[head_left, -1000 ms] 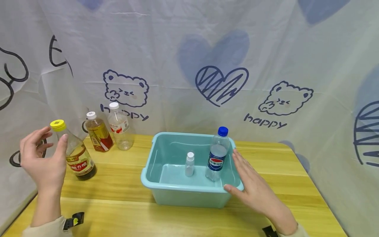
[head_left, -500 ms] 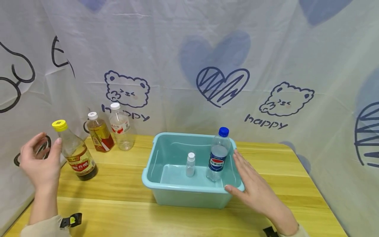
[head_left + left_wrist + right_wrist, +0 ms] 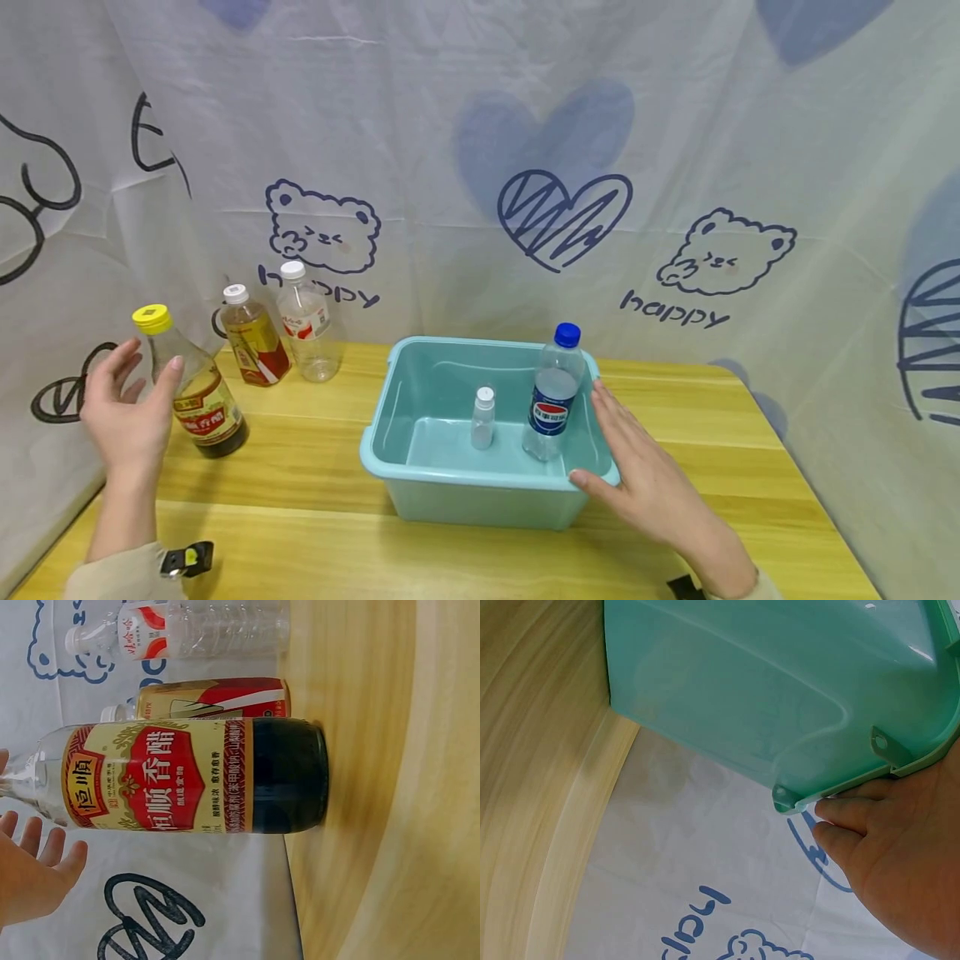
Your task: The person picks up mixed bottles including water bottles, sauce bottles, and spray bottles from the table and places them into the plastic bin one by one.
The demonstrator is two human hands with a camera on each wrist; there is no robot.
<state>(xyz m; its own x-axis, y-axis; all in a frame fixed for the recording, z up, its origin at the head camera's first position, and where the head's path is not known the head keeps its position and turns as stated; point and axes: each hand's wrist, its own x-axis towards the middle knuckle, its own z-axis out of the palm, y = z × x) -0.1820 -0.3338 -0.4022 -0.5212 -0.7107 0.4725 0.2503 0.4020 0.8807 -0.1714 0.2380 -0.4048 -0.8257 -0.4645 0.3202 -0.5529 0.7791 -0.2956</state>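
While the wide left grip (image 3: 129, 412) partly hides the vinegar bottle (image 3: 206, 414), straight right fingers (image 3: 617, 421) touch the bin (image 3: 480, 500).

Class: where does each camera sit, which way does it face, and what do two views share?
Head: on the head, facing forward and down at the turquoise bin; left hand, right hand show.
Left wrist: on that wrist, facing the vinegar bottle; left hand partly shows.
Right wrist: on that wrist, facing the bin's outside; right hand partly shows.
Shared by head and left wrist: vinegar bottle.

Teal tub (image 3: 480, 477); yellow cap (image 3: 152, 319); blue cap (image 3: 567, 335); pale curtain (image 3: 420, 100), blue hearts (image 3: 543, 137)
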